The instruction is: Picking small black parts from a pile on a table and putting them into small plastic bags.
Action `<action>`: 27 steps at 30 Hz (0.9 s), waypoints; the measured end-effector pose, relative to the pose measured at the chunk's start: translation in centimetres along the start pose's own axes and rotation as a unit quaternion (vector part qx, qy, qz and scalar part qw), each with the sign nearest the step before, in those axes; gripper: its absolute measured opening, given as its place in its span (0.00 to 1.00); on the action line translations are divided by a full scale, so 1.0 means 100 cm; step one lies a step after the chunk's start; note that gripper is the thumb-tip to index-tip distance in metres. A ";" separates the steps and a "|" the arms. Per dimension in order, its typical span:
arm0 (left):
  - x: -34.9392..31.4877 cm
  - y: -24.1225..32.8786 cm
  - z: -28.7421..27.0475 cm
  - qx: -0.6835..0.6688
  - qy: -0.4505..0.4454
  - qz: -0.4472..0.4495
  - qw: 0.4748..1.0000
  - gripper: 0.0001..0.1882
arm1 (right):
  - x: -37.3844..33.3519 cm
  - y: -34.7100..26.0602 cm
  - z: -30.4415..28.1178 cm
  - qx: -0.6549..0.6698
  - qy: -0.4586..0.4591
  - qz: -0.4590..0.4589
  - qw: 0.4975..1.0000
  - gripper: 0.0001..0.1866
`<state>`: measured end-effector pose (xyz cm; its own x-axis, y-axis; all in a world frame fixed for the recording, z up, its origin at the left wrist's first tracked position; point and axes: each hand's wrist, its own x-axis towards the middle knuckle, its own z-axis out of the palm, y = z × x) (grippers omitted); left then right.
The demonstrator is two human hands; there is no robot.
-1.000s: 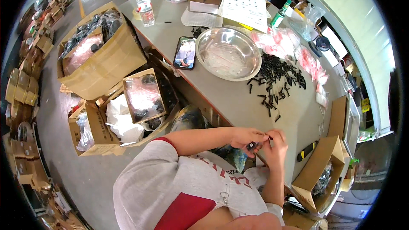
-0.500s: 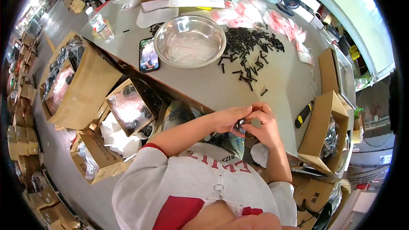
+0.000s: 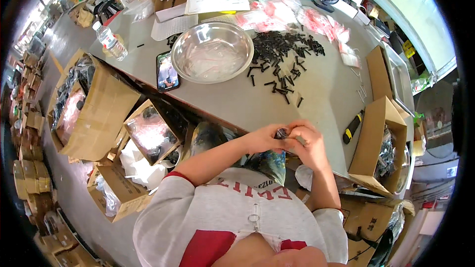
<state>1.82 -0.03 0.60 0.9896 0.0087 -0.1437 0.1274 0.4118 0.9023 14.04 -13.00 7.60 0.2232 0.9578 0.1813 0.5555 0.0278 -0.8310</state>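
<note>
Dark piece (image 3: 281, 133) had risen between the fingertips since the earlier frame, so handling seemed unfinished. Left hand (image 3: 267, 137) was closed around it; right hand (image 3: 308, 142) curled against it, its hold unclear. Loose screws (image 3: 278, 45) lay ahead of the fingers, untouched.

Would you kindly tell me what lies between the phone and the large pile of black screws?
The head view shows the metal bowl between the phone and the pile of black screws.
</note>
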 end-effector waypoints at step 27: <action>0.004 0.005 -0.006 0.480 0.217 0.251 0.812 0.07 | 0.011 0.029 0.008 -0.100 0.090 -0.018 0.991 0.09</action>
<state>2.24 0.78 0.77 0.8425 0.3625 0.3984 -0.0842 -0.6419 0.7621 15.20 -11.67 4.95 0.3297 0.8898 0.3156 0.7093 -0.0129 -0.7047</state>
